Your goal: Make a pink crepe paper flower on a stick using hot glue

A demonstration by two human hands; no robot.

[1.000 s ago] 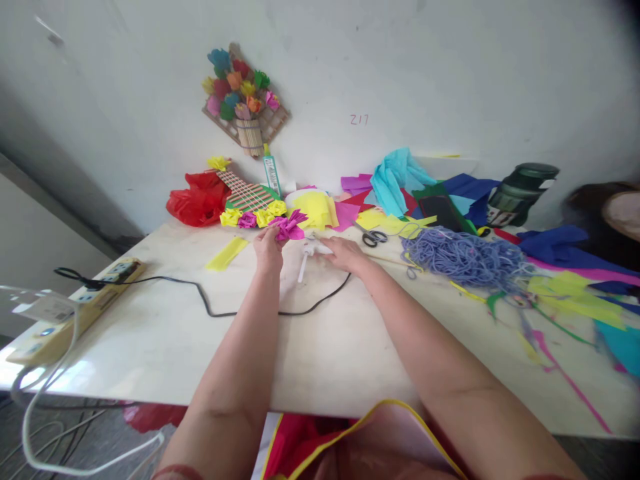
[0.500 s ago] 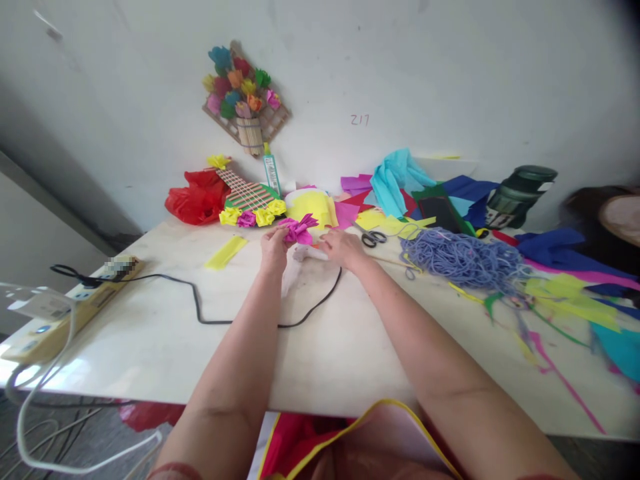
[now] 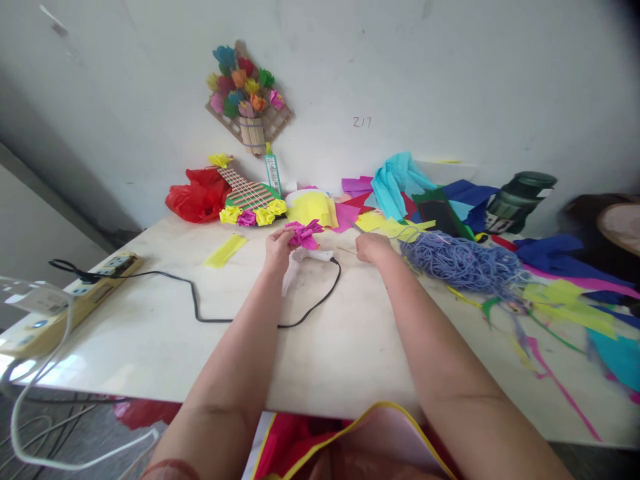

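Observation:
My left hand (image 3: 278,247) pinches a magenta paper flower (image 3: 303,234) and holds it just above the table. A white glue gun (image 3: 311,255) lies right beside that hand, its black cord (image 3: 220,319) looping back across the table. My right hand (image 3: 373,248) rests on the table to the right of the glue gun with its fingers curled down. A thin wooden stick (image 3: 347,251) pokes out from its left side. Whether the hand grips the stick or anything under it is hidden.
A pile of purple yarn (image 3: 460,261) lies right of my right hand. Coloured paper sheets (image 3: 400,177), a woven craft with paper flowers (image 3: 250,200), a red bag (image 3: 197,197) and a dark bottle (image 3: 517,193) line the wall. A power strip (image 3: 75,300) sits far left. Another person (image 3: 620,227) is at right.
My right hand left the glue gun and moved right, over where the scissors lay. My left hand shifted the magenta flower slightly right and up.

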